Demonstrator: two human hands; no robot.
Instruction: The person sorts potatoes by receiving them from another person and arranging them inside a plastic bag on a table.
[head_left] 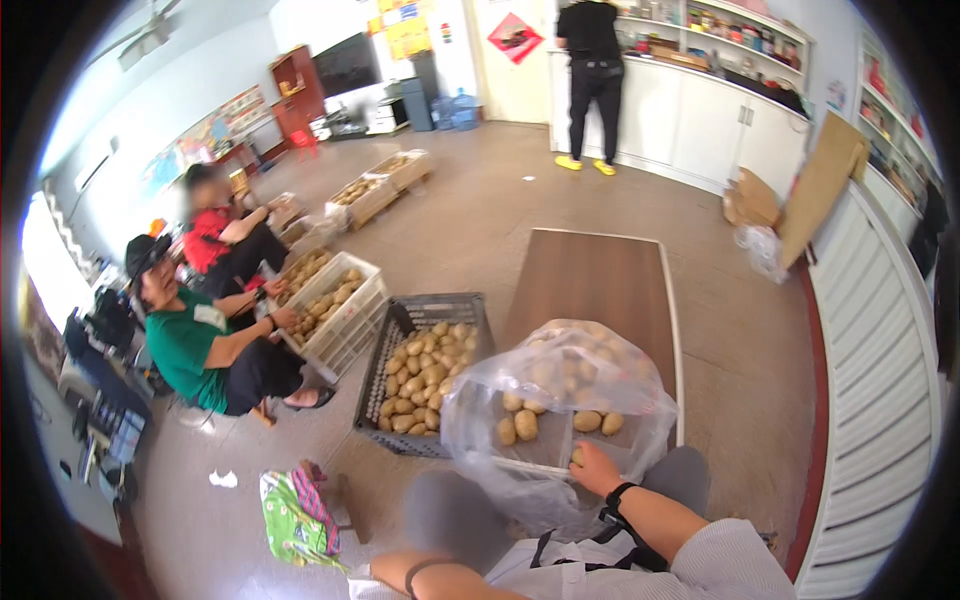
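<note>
My right hand (597,469), with a black band at the wrist, is closed around a potato (577,457) at the near edge of a clear plastic bag (462,415). The bag is spread open over a container whose pale near rim shows through the plastic. Inside lie several loose potatoes (525,425), with more at the back seen through the film. My left hand (388,566) is low at the bottom edge, beside my left knee; its fingers are not clearly visible. A black crate (368,400) full of potatoes stands to the left of the bag.
Behind the bag is a brown wooden tabletop (590,265). At left, a person in green (185,345) and one in red (205,235) sit by a white crate (350,335) of potatoes. A cloth-covered stool (295,515) is near my left knee. Another person (590,60) stands at the cabinets.
</note>
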